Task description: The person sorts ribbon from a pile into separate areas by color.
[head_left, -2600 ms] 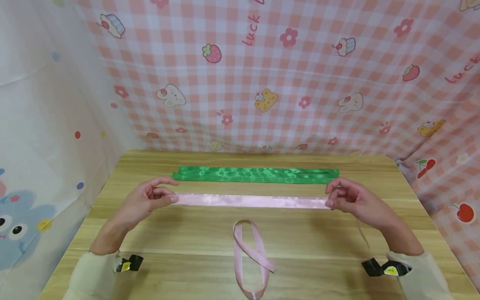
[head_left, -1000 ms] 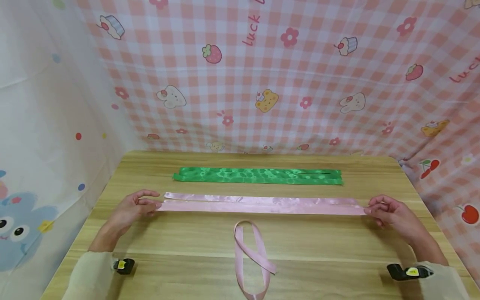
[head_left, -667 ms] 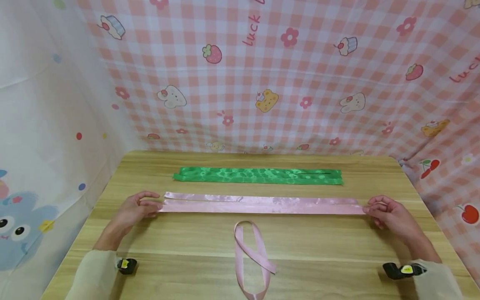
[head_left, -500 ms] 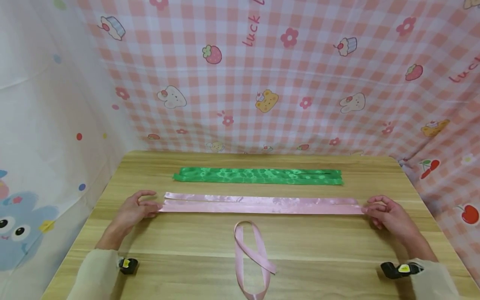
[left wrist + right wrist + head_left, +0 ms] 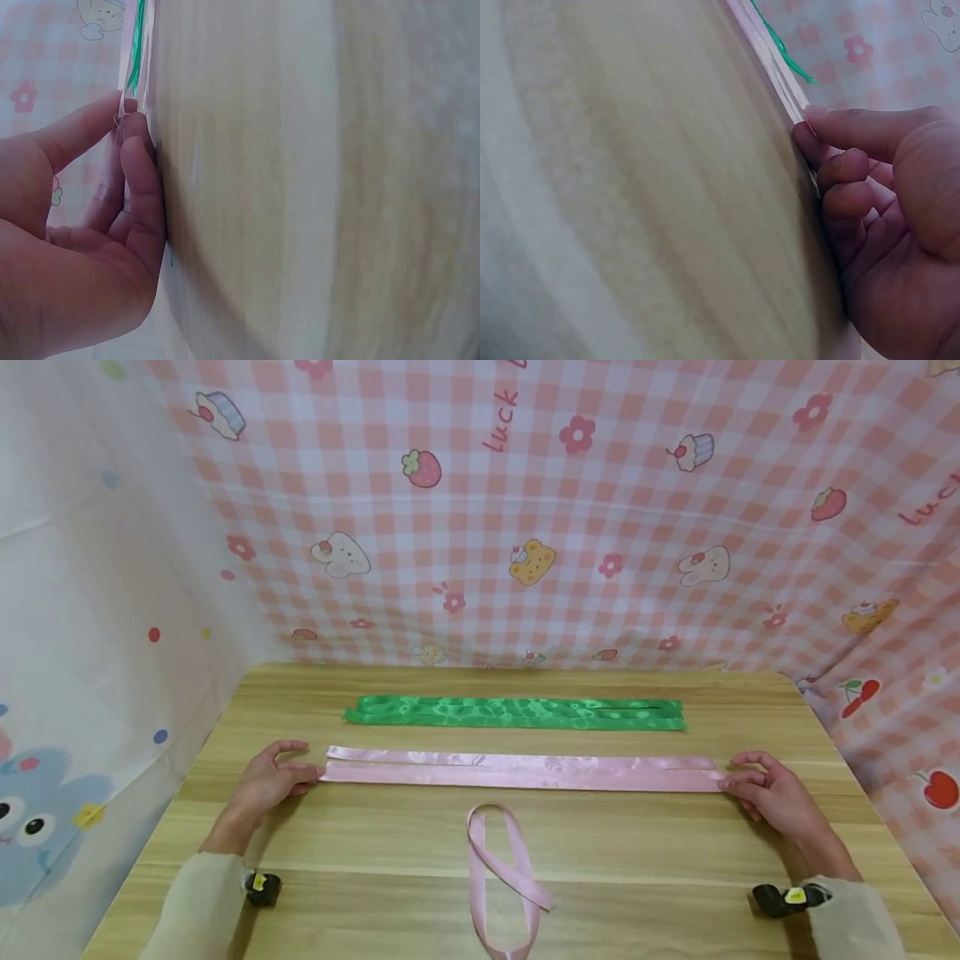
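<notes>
A pink satin ribbon (image 5: 525,778) stretches straight across the table, its nearer strip pulled level between both hands. My left hand (image 5: 264,785) pinches the left end between thumb and finger; in the left wrist view that pinch sits at the frayed tip. At the other end my right hand (image 5: 772,792) pinches the ribbon the same way, seen close up in the right wrist view. Just behind it, partly overlapped, lies another pink strip (image 5: 405,757); whether the two are joined I cannot tell. A looped pink ribbon (image 5: 477,893) lies nearer me, one end crossing over the loop.
Green ribbon strips (image 5: 510,712) lie side by side farther back on the wooden table (image 5: 360,877). A checked pink cloth (image 5: 480,510) hangs behind the table, and a white cloth (image 5: 82,577) hangs at the left. Each wrist wears a small black camera.
Both hands have moved apart from their earlier spots and nearer me, drawing out the pinched ribbon in front of the other pink strip. Lately the right hand shifts slightly inward.
</notes>
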`<state>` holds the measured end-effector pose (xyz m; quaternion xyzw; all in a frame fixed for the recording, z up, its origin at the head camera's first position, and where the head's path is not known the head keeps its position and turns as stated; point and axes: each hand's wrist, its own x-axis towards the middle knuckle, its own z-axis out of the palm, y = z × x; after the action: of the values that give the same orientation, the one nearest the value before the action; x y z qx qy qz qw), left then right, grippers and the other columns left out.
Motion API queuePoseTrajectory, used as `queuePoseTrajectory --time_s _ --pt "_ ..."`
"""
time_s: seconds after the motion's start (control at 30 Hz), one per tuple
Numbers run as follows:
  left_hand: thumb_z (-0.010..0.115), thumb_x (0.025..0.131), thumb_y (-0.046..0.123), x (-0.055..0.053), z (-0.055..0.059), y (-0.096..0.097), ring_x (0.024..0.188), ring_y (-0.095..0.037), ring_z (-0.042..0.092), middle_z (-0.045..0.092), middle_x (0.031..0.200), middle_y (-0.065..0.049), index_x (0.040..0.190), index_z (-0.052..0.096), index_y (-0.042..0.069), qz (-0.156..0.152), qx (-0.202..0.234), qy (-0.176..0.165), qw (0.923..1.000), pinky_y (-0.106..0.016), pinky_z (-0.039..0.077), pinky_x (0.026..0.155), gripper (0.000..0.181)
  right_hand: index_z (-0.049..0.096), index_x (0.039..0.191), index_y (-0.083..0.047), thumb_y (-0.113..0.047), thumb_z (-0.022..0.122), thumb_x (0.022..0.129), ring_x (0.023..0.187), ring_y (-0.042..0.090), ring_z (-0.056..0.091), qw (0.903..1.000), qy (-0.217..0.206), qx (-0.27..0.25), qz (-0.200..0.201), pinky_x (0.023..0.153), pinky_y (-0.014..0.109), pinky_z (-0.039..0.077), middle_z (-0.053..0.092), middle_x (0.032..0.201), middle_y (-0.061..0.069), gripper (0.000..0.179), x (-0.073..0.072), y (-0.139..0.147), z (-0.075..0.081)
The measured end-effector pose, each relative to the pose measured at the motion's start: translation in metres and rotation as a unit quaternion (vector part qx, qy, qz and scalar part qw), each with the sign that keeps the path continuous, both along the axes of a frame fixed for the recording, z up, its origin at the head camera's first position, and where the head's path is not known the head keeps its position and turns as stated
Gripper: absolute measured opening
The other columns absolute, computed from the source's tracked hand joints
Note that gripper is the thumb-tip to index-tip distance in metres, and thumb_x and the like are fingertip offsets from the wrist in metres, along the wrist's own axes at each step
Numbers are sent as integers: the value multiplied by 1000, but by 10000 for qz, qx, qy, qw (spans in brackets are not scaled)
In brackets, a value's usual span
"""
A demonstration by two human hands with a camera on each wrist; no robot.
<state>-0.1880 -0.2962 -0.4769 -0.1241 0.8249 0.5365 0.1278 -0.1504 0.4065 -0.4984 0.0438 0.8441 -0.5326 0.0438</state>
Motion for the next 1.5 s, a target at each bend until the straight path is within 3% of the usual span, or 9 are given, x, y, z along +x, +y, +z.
queuePoseTrajectory --time_s 0.3,0.83,1.1,1.27,1.37,1.5 --pt "78 87 23 3 1 -3 75 -4 65 75 91 9 146 33 -3 183 -22 -160 9997 -20 53 68 79 46 113 -12 -8 67 95 53 7 46 9998 135 -108 -39 46 25 42 66 73 -15 28 1 -5 0" --pt "78 87 25 7 -1 -4 78 0 65 74 95 7 146 31 -4 121 -42 -89 9999 -20 54 71 81 43 121 -4 -17 68 95 52 8 46 9991 -112 304 -285 46 26 42 59 66 -13 38 -2 -5 -2" --pt "77 88 24 7 0 -4 82 0 66 75 97 7 146 30 -4 35 196 -46 9998 -20 55 74 80 46 116 -8 -15 68 95 50 7 45 9994 46 79 -321 44 26 40 61 68 -15 32 1 -5 -1" --pt "73 91 19 10 6 2 85 2 63 70 117 -12 147 30 -4 -62 -25 241 9997 -20 54 74 74 48 112 -14 -14 69 94 53 5 46 9987 169 -21 -482 45 24 41 60 77 -19 27 6 -7 5" --pt "71 92 18 13 15 8 91 0 59 59 130 -22 146 34 -2 -57 -393 539 9978 -19 52 73 68 47 113 -11 -13 69 94 57 4 49 9972 356 321 -571 48 23 43 53 82 -16 29 8 -15 12" --pt "72 91 17 18 28 24 102 -14 57 56 132 -24 142 42 0 -145 -561 933 9939 -18 51 75 61 48 115 -1 -10 66 95 64 5 54 9929 755 861 -316 52 22 44 50 88 -7 29 7 -37 26"
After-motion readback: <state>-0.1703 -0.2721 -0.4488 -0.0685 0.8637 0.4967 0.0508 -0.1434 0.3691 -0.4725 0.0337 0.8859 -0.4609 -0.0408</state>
